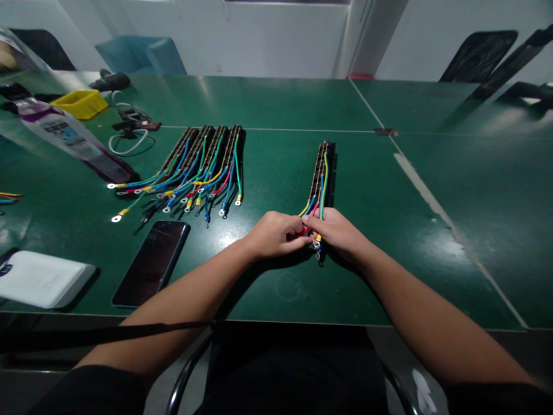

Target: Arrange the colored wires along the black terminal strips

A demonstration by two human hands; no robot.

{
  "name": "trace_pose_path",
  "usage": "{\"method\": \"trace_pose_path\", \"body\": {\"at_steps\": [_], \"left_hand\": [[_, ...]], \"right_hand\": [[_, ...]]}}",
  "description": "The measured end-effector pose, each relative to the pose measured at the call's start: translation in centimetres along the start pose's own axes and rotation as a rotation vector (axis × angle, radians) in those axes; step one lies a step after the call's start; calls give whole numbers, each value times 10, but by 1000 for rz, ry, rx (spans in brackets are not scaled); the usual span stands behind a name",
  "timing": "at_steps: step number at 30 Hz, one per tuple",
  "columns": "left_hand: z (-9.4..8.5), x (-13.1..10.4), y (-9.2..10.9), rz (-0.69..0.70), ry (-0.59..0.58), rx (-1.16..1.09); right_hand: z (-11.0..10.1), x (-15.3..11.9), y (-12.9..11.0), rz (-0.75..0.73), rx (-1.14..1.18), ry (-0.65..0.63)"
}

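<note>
Straight ahead on the green table lies a black terminal block (pixel 319 167) with coloured wires leaving its near end. My left hand (pixel 279 233) is closed, thumb and fingers pinching the red wire and its neighbours. From the other side my right hand (pixel 341 230) grips the same bundle of wires (pixel 317 202), its thumb lying across them. Ring lugs (pixel 318 246) with yellow and blue sleeves stick out below my fingers. To the left, several similar terminal blocks (pixel 211 153) lie side by side, their wires and ring lugs fanned toward me.
A dark phone (pixel 152 264) and a white power bank (pixel 47 279) lie near the table's front left edge. Behind them are a purple-labelled bottle (pixel 69 135), a yellow tray (pixel 82 104) and a white cable (pixel 127 144). Tape (pixel 432 202) runs along the table at right.
</note>
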State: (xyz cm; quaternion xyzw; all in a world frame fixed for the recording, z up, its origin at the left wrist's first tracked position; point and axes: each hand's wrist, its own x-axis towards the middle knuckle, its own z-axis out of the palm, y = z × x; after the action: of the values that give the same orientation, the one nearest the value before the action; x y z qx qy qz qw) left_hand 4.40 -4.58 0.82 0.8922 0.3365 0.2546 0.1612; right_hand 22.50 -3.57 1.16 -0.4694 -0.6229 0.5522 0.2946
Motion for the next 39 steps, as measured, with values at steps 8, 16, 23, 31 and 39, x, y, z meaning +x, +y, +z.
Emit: {"method": "trace_pose_path", "body": {"at_steps": [8, 16, 23, 31, 39], "left_hand": [[1, 2, -1, 15, 30, 44], [1, 2, -1, 4, 13, 19], [2, 2, 0, 4, 13, 51], [1, 1, 2, -30, 32, 62], [0, 1, 5, -65, 9, 48]], "right_hand": [[0, 0, 2, 58, 34, -18], [0, -1, 1, 42, 39, -21], [1, -1, 0, 57, 36, -19], [0, -1, 0, 44, 6, -16], [-1, -2, -4, 52, 5, -45]]}}
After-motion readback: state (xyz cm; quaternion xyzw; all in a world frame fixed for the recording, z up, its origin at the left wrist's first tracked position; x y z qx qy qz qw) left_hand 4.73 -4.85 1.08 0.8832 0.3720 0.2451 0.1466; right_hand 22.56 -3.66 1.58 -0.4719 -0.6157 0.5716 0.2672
